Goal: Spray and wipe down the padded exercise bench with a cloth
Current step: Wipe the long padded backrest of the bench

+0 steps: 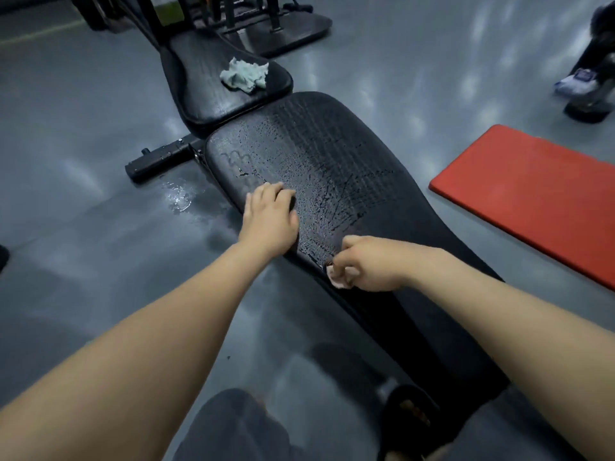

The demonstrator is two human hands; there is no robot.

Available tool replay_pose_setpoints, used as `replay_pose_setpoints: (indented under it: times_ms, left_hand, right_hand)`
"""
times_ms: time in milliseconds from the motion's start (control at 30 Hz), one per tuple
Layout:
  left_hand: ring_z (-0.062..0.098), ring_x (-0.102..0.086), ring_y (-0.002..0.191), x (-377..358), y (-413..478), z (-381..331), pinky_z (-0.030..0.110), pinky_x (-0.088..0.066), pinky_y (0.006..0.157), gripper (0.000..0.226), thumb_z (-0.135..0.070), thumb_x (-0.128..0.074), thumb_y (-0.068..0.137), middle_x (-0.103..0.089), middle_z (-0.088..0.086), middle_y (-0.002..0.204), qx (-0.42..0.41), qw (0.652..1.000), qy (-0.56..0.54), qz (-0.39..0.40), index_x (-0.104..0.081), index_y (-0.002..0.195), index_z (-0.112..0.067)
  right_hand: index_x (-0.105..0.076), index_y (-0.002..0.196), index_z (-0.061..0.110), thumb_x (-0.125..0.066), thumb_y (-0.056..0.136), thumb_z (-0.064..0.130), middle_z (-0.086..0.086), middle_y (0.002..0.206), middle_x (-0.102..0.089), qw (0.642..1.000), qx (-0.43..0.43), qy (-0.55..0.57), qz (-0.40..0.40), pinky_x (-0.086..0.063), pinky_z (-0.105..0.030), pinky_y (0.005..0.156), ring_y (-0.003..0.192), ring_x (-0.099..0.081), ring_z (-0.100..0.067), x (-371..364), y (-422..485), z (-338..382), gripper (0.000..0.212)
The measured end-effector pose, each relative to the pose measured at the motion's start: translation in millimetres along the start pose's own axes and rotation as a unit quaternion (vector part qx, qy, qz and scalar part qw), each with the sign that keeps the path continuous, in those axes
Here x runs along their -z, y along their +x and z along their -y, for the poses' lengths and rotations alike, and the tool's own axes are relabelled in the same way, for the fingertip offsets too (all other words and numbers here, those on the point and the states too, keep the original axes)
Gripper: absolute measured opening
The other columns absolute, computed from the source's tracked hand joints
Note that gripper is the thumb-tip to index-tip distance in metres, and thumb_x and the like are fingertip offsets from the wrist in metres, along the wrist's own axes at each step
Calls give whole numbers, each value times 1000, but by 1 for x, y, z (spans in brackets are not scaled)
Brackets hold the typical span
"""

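Note:
The black padded bench point(349, 154) runs away from me, its long back pad covered in spray droplets. A crumpled pale green cloth point(244, 76) lies on the smaller seat pad point(199, 81) at the far end, away from both hands. My left hand point(269, 221) rests palm down on the back pad's left edge, fingers bent. My right hand point(369, 264) hovers at the wet pad nearer to me. Its fingers are curled round a small pale object point(339, 279), mostly hidden in the fist.
A red mat point(532, 194) lies on the grey floor to the right. A puddle point(178, 196) sits left of the bench by its black frame foot point(156, 161). A machine base point(276, 31) stands beyond. Another person's shoe point(579, 83) is at far right.

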State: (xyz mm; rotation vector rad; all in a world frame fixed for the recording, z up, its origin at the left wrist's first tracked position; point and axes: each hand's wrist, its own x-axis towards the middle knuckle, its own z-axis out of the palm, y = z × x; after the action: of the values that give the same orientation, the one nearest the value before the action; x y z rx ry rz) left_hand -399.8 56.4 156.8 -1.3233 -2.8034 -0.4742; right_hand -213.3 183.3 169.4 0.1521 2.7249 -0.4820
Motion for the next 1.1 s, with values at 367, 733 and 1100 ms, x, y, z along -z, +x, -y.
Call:
replay_pose_setpoints:
  times_ms: [367, 733, 1100]
  left_hand:
    - [31, 7, 157, 9, 7, -19, 51, -1, 125, 71, -62, -42, 101, 4, 2, 171, 4, 975, 106, 197, -15, 162, -38]
    - [36, 15, 155, 6, 8, -27, 56, 0, 125, 93, -66, -55, 93, 16, 6, 170, 19, 965, 125, 230, -4, 163, -31]
    - [38, 16, 155, 4, 10, -46, 59, 0, 124, 81, -51, -63, 96, 15, 7, 170, 70, 966, 117, 221, -17, 158, -28]
  right_hand:
    - [-62, 100, 25, -54, 97, 14, -2, 101, -41, 933, -181, 89, -297, -53, -37, 75, 83, -57, -31, 19, 27, -42, 14]
    - [-75, 116, 29, -64, 94, 15, -4, 106, -52, 947, -62, 129, -286, -42, -31, 82, 96, -53, -26, 3, 27, -59, 28]
    - [-63, 127, 16, -56, 85, 4, -8, 135, -54, 903, -184, 60, -383, -44, -45, 101, 116, -50, -38, -11, 42, -65, 44]
